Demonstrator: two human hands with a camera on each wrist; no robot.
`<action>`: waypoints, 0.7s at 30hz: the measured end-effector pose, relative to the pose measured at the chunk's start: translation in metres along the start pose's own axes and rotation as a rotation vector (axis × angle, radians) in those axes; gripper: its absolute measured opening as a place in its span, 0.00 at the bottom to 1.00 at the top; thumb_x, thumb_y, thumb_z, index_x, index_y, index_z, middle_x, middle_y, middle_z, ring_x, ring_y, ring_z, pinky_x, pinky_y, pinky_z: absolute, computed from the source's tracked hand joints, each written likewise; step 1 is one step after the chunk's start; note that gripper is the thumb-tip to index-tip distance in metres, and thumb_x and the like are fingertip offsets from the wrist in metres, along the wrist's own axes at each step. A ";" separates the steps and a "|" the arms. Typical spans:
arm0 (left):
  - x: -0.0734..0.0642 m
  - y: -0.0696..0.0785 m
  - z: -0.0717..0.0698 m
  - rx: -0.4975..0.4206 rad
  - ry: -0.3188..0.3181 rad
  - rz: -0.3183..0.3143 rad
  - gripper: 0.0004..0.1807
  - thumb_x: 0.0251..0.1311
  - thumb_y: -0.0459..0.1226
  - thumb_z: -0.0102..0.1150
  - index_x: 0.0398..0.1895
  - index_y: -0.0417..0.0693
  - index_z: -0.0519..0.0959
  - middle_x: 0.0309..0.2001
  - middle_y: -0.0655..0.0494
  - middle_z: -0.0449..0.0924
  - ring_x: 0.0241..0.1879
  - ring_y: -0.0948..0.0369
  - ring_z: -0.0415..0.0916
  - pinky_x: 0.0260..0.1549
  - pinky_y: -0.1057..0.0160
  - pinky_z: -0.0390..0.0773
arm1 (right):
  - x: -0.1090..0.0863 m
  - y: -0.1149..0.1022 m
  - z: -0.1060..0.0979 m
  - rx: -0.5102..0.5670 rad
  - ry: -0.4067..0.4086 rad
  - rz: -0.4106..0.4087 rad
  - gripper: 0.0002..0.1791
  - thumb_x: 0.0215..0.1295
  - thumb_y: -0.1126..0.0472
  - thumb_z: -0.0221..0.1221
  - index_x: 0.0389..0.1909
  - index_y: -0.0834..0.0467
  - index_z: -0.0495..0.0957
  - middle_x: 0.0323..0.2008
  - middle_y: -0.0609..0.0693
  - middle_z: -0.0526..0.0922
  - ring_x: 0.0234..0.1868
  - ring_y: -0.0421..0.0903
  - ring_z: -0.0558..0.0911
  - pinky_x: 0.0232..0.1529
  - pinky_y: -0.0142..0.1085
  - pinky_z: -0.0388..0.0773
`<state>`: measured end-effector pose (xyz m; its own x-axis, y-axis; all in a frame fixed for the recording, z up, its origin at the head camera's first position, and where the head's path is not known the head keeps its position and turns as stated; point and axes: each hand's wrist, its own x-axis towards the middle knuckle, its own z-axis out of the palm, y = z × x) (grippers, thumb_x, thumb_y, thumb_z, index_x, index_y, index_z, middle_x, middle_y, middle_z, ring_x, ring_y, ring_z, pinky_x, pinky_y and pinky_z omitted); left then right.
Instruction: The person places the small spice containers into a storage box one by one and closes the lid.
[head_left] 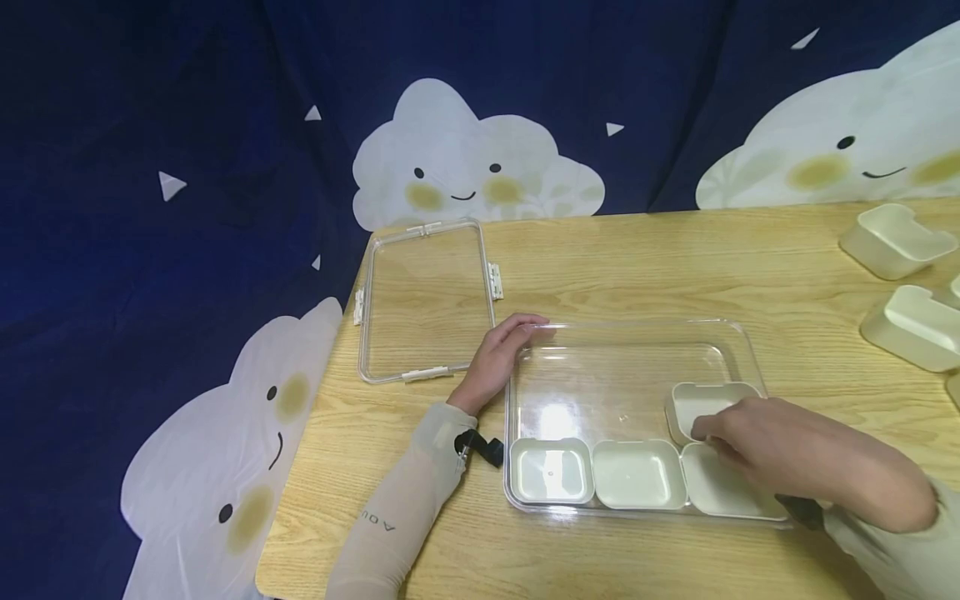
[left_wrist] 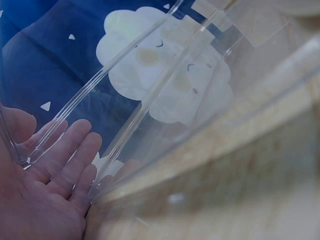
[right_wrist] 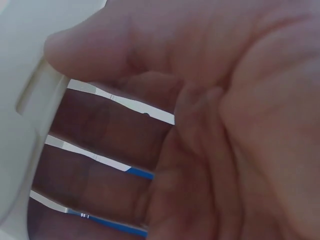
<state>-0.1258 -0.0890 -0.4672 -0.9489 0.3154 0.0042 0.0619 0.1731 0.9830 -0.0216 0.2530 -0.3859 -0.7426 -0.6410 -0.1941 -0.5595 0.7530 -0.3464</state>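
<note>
A large clear plastic box [head_left: 600, 392] lies open side up on the wooden table. My left hand [head_left: 495, 358] holds its far left corner, the fingers spread along the wall in the left wrist view. Along the near side inside sit three small cream bins, the left bin [head_left: 551, 472], the middle bin [head_left: 639, 475] and the right bin [head_left: 727, 487]. Behind the right one is a fourth cream bin [head_left: 684, 408], its near side hidden by my right hand [head_left: 780, 442]. The right thumb and fingers pinch that bin's wall, seen close in the right wrist view.
A clear lid [head_left: 427, 304] with white clips lies at the back left of the table. More cream bins with notched rims, including one bin [head_left: 892, 242] at the back, stand at the right edge. A dark blue curtain [head_left: 645, 50] with cloud faces hangs behind.
</note>
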 end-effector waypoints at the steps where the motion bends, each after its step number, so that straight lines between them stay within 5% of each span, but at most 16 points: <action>1: 0.000 0.000 0.000 0.002 0.001 0.000 0.20 0.81 0.46 0.41 0.61 0.51 0.80 0.60 0.51 0.86 0.67 0.59 0.77 0.70 0.53 0.70 | 0.000 0.000 0.000 -0.002 -0.003 0.000 0.21 0.66 0.66 0.63 0.23 0.39 0.68 0.18 0.32 0.60 0.20 0.28 0.58 0.21 0.26 0.58; 21: 0.000 -0.001 0.000 -0.006 0.001 -0.003 0.20 0.81 0.46 0.41 0.61 0.52 0.80 0.59 0.52 0.86 0.66 0.59 0.78 0.71 0.52 0.70 | 0.001 -0.001 -0.002 -0.029 -0.016 0.026 0.20 0.68 0.62 0.63 0.22 0.37 0.70 0.18 0.33 0.64 0.21 0.30 0.60 0.21 0.26 0.59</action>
<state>-0.1261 -0.0887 -0.4679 -0.9495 0.3139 0.0012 0.0571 0.1688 0.9840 -0.0230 0.2521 -0.3837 -0.7508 -0.6237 -0.2176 -0.5512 0.7730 -0.3142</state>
